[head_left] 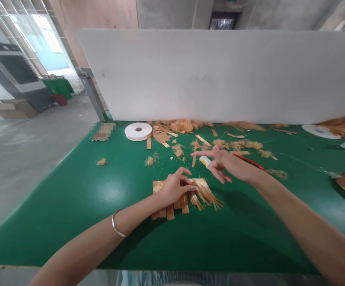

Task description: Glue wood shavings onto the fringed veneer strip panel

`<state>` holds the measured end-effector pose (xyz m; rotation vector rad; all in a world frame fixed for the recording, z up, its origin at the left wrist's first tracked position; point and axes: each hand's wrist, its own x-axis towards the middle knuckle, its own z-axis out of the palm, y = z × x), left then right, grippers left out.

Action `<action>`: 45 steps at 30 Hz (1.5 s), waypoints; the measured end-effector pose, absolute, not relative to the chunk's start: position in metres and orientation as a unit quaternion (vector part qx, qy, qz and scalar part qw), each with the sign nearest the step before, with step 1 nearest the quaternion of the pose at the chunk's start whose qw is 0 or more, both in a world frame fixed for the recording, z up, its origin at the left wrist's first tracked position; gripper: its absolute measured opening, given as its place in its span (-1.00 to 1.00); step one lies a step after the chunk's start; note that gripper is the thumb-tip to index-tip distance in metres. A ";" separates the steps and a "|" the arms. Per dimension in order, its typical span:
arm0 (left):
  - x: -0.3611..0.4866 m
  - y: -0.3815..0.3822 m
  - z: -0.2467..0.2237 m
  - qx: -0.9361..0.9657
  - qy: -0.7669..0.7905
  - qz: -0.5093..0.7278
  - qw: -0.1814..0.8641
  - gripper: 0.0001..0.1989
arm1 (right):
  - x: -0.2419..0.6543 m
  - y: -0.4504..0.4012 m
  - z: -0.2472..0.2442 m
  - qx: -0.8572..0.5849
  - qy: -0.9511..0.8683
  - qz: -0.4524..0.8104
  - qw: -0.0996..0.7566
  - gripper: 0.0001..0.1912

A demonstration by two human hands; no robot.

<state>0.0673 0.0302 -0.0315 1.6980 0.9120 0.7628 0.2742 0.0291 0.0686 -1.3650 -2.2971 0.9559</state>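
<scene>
Two hands are over the table in the head view. The left hand (175, 188) lies on one row of flat brown strips (169, 212), near the middle of the table (95, 222). Its fingers are bent over the strips, but I cannot tell if they pinch any. The right hand (220, 161) is up in the air with its fingers spread apart. One silver bracelet (117, 226) is on the left wrist. At the right end, the row is split into thin, shiny strands (205, 192). One round white roll (138, 131) sits near the back. Beside it are loose strips and a fluffy brown pile (184, 125). One red tool (250, 161) lies by the right wrist. The table is smooth, green and shiny. Behind it stands one big white board (220, 75). One open cardboard box (13, 108) is on the gray floor (68, 127).
</scene>
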 end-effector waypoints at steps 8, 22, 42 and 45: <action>0.067 0.030 -0.031 0.711 0.382 0.311 0.501 -0.68 | 0.279 0.020 0.059 -0.517 -0.789 0.324 0.076 -0.26; 0.068 0.030 -0.033 0.706 0.375 0.312 0.513 -0.65 | 0.290 0.027 0.024 -0.451 -0.736 0.397 0.312 -0.34; 0.069 0.029 -0.028 0.693 0.380 0.309 0.529 -0.68 | 0.301 0.032 0.030 -0.439 -0.582 0.524 0.440 -0.29; 0.069 0.029 -0.027 0.697 0.379 0.307 0.526 -0.69 | 0.314 0.030 0.038 -0.471 -0.640 0.478 0.373 -0.16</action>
